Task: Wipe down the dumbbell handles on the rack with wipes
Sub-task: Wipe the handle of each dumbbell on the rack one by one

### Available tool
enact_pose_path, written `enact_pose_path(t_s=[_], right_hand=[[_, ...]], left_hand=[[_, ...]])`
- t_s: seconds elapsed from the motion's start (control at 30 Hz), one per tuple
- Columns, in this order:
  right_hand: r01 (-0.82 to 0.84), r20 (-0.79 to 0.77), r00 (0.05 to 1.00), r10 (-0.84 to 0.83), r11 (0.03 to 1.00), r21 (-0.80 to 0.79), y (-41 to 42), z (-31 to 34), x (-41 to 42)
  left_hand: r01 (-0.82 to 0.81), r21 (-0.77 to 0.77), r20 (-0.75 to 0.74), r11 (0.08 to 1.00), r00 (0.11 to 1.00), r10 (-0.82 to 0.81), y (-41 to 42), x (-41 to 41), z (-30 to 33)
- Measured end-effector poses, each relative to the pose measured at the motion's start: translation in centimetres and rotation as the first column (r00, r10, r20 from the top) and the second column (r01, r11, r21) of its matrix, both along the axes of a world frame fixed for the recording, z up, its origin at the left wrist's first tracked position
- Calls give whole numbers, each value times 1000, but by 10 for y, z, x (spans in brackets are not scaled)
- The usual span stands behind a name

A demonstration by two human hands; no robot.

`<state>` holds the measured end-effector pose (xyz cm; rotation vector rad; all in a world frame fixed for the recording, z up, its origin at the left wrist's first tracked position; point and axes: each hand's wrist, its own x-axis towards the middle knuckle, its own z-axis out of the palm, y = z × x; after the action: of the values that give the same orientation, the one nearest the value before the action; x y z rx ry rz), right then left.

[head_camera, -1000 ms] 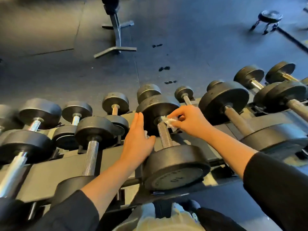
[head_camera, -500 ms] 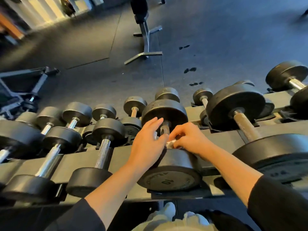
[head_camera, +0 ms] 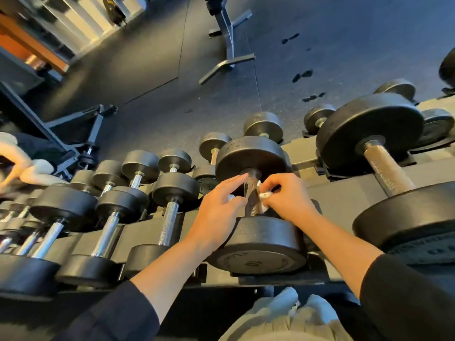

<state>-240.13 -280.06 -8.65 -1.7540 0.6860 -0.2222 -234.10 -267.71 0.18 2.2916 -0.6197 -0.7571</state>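
From the head camera, a dumbbell [head_camera: 256, 242] marked 10 lies near the middle of the rack [head_camera: 344, 193], one end toward its front edge. The right hand [head_camera: 289, 196] pinches a crumpled white wipe [head_camera: 263, 196] against the right side of the knurled handle [head_camera: 251, 195]. The left hand [head_camera: 218, 212] lies with fingers nearly straight against the handle's left side, a bit of white showing under it. Smaller dumbbells [head_camera: 170, 207] fill the rack's left end; a larger dumbbell [head_camera: 384, 173] sits toward the right end.
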Motion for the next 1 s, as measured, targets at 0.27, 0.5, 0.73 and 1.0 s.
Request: enact_pose_path(t_s=[0.27,0.5,0.73,1.0], right_hand=[[-99,10,995,100,949,300,2,10,-12],[180,82,977,-199,965,191,4,-18,-11],[11,73,997,-33,961,278,4,-19,-8],[105,166,970,-177,924,368,6,-17,-16]], left_hand=[[-12,44,-56,999,998,15,1,2,-1],[5,58,-46,998,999,-2,1,4,-3],[-31,77,-42,997,999,35,1,3,-3],[-60,61,-35,996,997,63,-1,1,-1]])
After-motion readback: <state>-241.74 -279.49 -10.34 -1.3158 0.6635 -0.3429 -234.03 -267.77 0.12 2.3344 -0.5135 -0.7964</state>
